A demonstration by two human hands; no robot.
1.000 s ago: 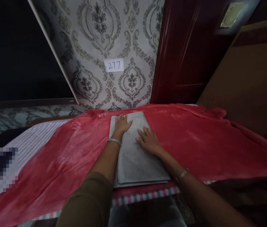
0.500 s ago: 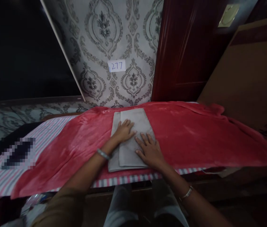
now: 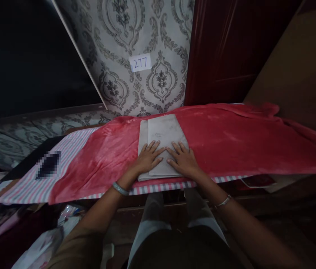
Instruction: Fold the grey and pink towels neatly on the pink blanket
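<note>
A folded light-grey cloth lies flat on a red plush blanket. Its layers are stacked, with a lower layer showing along the left side. My left hand rests palm down on the cloth's near left part, fingers spread. Beside it, my right hand lies flat on the near right part, fingers also apart. The fingertips of both hands come close together near the middle. Neither hand grips anything.
A striped cloth shows under the blanket on the left and along the front edge. Behind stand a dark screen, a patterned wall with a "277" card, and a cardboard panel. Bags lie low at left.
My left hand has slid back toward me over the grey cloth and now lies level with the right. The camera view has tilted down, so the surface appears higher.
</note>
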